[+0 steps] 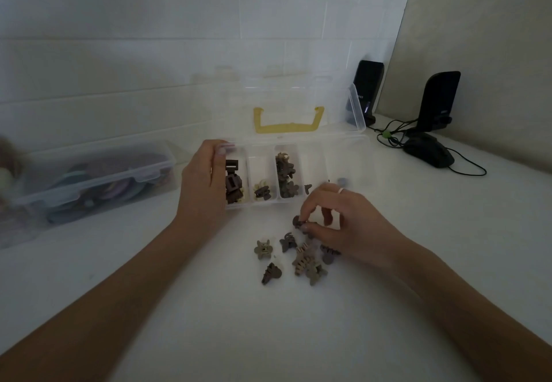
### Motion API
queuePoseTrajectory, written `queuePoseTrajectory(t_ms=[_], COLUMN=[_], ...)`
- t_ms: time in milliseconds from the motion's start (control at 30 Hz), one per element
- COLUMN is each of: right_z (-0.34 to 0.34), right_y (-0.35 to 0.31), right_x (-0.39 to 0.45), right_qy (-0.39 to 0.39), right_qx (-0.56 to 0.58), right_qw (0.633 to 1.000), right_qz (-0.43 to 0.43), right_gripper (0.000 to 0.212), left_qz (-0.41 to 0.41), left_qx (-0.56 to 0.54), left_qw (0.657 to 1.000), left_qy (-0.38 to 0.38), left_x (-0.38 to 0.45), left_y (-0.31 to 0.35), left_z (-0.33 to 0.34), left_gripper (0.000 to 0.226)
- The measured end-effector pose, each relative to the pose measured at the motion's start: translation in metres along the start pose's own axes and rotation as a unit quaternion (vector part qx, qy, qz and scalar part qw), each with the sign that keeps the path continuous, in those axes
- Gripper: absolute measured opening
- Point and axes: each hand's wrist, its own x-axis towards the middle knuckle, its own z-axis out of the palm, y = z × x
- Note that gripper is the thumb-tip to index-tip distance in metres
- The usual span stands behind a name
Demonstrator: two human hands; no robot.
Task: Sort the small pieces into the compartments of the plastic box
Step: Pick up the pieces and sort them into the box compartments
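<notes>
A clear plastic box (352,154) with a yellow handle stands open at the table's middle, its lid leaning back. Its left compartments hold brown square clips (233,186), a few pale clips (262,191) and a heap of dark flower-shaped clips (286,172). My left hand (203,181) grips the box's left end. My right hand (343,220), a ring on one finger, pinches a small dark clip (297,221) just in front of the box. A loose pile of small brown and tan hair clips (301,257) lies on the white table below that hand.
A closed clear container (98,172) with coloured items sits at the left. Two black speakers (437,101) and a black mouse (428,150) with cables stand at the back right. A white tiled wall runs behind the box.
</notes>
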Motion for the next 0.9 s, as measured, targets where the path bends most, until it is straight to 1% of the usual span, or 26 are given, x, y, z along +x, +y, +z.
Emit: queuePoseTrajectory(t_ms=[100,233,333,533,633,767,900], right_z=[0.003,0.006,0.01,0.019,0.026,0.032,0.031], right_y=[0.002,0.005,0.003,-0.007,-0.007,-0.007,-0.006], right_x=[0.0,-0.001,-0.002,0.004,0.008,0.01,0.009], right_qy=[0.001,-0.006,-0.012,-0.019,-0.032,-0.02,-0.012], right_qx=[-0.005,-0.062,-0.121,-0.195,-0.208,-0.218,-0.219], right_qw=[1.0,0.996,0.991,0.981,0.978,0.976,0.976], right_qz=[0.026,0.059,0.046,-0.002,-0.002,0.011,0.008], right_gripper=[0.012,0.021,0.032,0.038,0.041,0.037,0.022], left_qz=[0.001,0.005,0.003,0.0,-0.01,-0.017,-0.025], left_qx=[-0.004,0.006,0.006,0.011,0.005,-0.01,-0.009], left_qw=[1.0,1.0,1.0,1.0,1.0,1.0,1.0], left_qy=[-0.001,-0.004,-0.003,-0.001,0.001,0.003,0.004], left_x=[-0.001,-0.001,0.0,0.001,0.002,0.002,0.002], left_y=[0.001,0.001,-0.001,-0.003,-0.003,-0.003,-0.003], left_z=[-0.001,-0.001,-0.001,0.001,0.001,0.002,0.002], left_gripper=[0.024,0.023,0.025,0.025,0.024,0.023,0.024])
